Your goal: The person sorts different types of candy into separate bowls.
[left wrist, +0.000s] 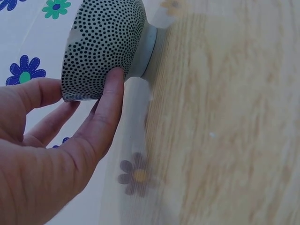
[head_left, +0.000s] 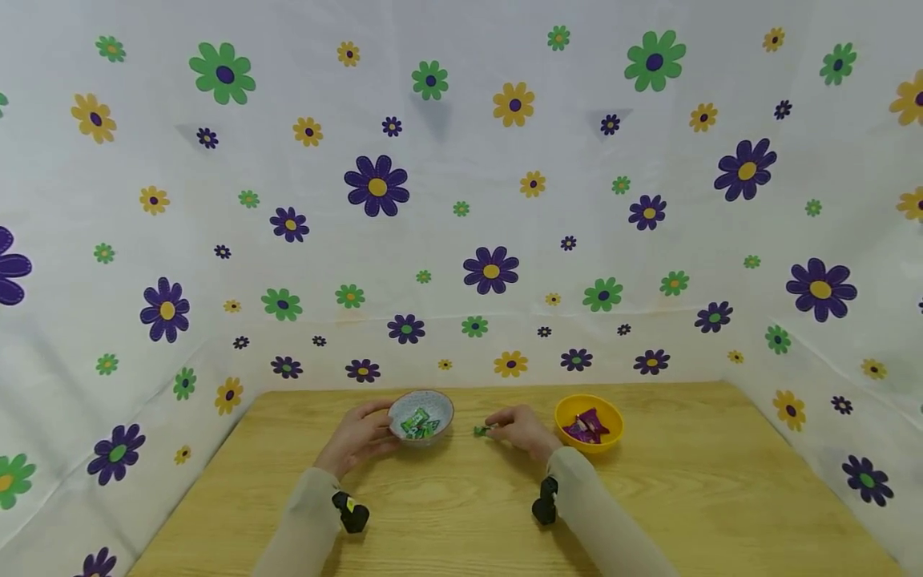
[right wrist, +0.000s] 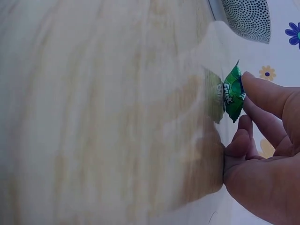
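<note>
A speckled bowl [head_left: 421, 401] with green-wrapped candies [head_left: 420, 423] inside stands toward the back of the table. My left hand [head_left: 364, 437] holds its left side, fingers and thumb spread around the wall; the left wrist view shows the fingertips against the dotted outside of the bowl [left wrist: 103, 47]. Between the two bowls, my right hand [head_left: 525, 433] pinches a green-wrapped candy [right wrist: 233, 93] at the table surface. In the head view this candy [head_left: 480, 431] is small and partly covered by the fingertips. Right of that hand is a yellow bowl [head_left: 613, 418] containing purple-wrapped candies [head_left: 587, 426].
The wooden table [head_left: 447, 513] ends at a white cloth backdrop [head_left: 447, 240] printed with flowers, which also rises on both sides. Each wrist carries a black camera, one on the left sleeve [head_left: 351, 511] and one on the right [head_left: 546, 501].
</note>
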A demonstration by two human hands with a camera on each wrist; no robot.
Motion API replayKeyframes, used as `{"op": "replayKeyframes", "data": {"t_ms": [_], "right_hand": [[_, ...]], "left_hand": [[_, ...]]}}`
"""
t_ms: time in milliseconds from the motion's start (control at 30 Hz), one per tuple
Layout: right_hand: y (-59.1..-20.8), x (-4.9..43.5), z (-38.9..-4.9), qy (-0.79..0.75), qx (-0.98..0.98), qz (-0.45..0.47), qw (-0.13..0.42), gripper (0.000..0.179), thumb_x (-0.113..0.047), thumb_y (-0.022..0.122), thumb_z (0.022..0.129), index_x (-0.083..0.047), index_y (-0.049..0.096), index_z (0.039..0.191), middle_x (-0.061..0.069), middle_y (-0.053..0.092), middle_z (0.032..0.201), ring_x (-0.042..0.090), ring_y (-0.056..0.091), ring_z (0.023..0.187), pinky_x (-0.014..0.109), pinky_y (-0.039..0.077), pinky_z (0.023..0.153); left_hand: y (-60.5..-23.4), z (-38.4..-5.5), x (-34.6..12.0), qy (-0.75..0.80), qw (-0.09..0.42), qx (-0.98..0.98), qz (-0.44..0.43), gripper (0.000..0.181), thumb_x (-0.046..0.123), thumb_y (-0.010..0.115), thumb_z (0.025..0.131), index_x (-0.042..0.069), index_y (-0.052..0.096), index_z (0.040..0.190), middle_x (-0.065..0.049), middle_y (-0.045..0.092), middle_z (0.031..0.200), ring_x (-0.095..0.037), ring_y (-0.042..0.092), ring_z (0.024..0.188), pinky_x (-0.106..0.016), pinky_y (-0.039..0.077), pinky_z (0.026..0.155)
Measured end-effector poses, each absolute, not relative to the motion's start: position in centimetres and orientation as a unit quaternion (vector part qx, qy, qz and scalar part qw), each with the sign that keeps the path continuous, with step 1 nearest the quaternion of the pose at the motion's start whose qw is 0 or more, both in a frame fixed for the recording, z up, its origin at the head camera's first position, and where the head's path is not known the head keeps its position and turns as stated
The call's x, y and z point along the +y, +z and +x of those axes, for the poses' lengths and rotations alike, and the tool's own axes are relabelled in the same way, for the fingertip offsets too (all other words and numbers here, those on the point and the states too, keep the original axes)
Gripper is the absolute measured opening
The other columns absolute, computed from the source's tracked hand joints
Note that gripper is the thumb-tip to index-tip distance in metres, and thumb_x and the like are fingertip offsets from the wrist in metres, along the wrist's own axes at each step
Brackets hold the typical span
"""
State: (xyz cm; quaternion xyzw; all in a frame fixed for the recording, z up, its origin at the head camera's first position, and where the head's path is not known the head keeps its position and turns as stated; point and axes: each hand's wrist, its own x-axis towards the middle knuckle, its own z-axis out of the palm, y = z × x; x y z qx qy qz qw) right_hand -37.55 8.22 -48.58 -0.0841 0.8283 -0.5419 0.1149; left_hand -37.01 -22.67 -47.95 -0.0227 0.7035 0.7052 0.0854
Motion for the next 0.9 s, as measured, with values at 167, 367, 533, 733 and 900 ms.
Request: {"op": "replayKeyframes", "data": {"t_ms": [167,367,533,733,900], "right_hand": [[-48.2,8.3,-38.0,-0.531,0.835,-0.076,0.123,0.026,-0.015,0.064,0.084,-0.008,0.066,0.109,0.006,0.056,0.102,0.022,0.046,0.087,0.030,0.042,0.073],[-47.8,8.3,-38.4,-0.514,0.848,-0.053,0.119,0.022,-0.014,0.066,0.083,-0.011,0.068,0.105,0.006,0.056,0.098,0.022,0.048,0.084,0.029,0.043,0.070],[-47.7,8.3,-38.2,-0.503,0.855,-0.058,0.116,0.021,-0.014,0.066,0.082,-0.011,0.068,0.104,0.005,0.057,0.097,0.021,0.049,0.083,0.029,0.045,0.070],[-48.1,8.3,-37.8,-0.500,0.855,-0.065,0.122,0.022,-0.018,0.066,0.083,-0.011,0.069,0.104,0.004,0.060,0.099,0.020,0.051,0.083,0.029,0.046,0.072],[-48.3,8.4,-37.3,-0.494,0.859,-0.064,0.115,0.019,-0.018,0.068,0.082,-0.011,0.070,0.099,0.003,0.061,0.095,0.020,0.051,0.081,0.030,0.045,0.071]], "left_hand": [[-47.5,-37.3,-22.6,0.704,0.086,0.705,-0.024,0.040,0.011,0.054,0.090,0.008,0.046,0.129,-0.021,0.052,0.116,-0.027,0.060,0.091,-0.043,0.050,0.077],[-47.0,-37.7,-22.4,0.701,0.088,0.707,-0.027,0.040,0.012,0.054,0.090,0.009,0.045,0.129,-0.022,0.052,0.117,-0.028,0.059,0.094,-0.043,0.050,0.078],[-46.9,-37.4,-22.4,0.698,0.090,0.710,-0.026,0.040,0.011,0.052,0.091,0.008,0.044,0.130,-0.022,0.051,0.118,-0.028,0.059,0.093,-0.044,0.049,0.080],[-47.3,-36.9,-22.5,0.702,0.090,0.706,-0.034,0.039,0.008,0.052,0.090,0.007,0.045,0.129,-0.023,0.052,0.115,-0.028,0.060,0.091,-0.044,0.050,0.078],[-47.6,-36.8,-22.5,0.701,0.092,0.706,-0.038,0.038,0.010,0.053,0.090,0.009,0.047,0.128,-0.021,0.052,0.116,-0.028,0.060,0.092,-0.043,0.050,0.077]]}}
